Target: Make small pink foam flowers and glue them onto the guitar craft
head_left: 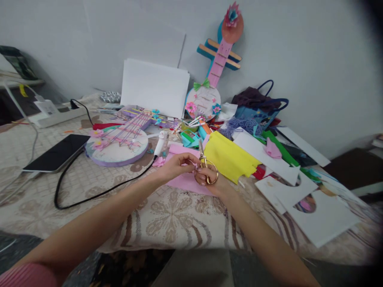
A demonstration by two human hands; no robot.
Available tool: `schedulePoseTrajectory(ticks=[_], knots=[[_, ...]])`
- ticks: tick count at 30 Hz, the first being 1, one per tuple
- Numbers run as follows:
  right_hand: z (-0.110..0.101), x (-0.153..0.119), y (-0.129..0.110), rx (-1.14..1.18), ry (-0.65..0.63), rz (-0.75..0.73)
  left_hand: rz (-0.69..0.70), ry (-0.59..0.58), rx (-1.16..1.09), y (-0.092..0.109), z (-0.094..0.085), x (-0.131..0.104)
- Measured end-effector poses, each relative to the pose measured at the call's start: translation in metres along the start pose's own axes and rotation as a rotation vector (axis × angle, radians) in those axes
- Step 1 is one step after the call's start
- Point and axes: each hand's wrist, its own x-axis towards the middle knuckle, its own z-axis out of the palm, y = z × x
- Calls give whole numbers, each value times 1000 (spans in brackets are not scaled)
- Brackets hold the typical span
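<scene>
Gold scissors [202, 153] point upward from my right hand [208, 177], whose fingers wrap round their handle loops. Close beside it, on the left, my left hand [181, 164] has its fingertips pinched together; whatever they hold is too small to make out. Both hands are above a pink paper sheet [182, 182] lying on the patterned cloth. Yellow crepe paper [229, 155] lies just right of the scissors. A white glue gun [160, 144] with a black cord is behind my left hand.
A decorated round instrument [116, 145] with strings lies at left, near a black tablet [58, 152]. Another instrument [218, 63] leans on the wall beside white sheets [155, 85]. Purple yarn [239, 125], a blue bag [257, 113] and cut white boards [323, 217] are at right.
</scene>
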Motion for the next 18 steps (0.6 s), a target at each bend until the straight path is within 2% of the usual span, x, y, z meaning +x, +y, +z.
schedulePoseTrajectory(ticks=[3, 6, 10, 12, 15, 18], knots=[[3, -1, -2, 61, -21, 52, 0, -16, 1, 0, -1, 0], [3, -1, -2, 24, 3, 51, -47, 1, -26, 0, -1, 0], [2, -2, -3, -204, 208, -83, -149, 112, -69, 2, 0, 0], [2, -4, -4, -315, 268, -128, -176, 110, -65, 2, 0, 0], [2, -6, -5, -406, 243, -122, -211, 56, -56, 0, 1, -1], [2, -6, -4, -425, 232, -111, -239, 87, -124, -2, 2, 0]])
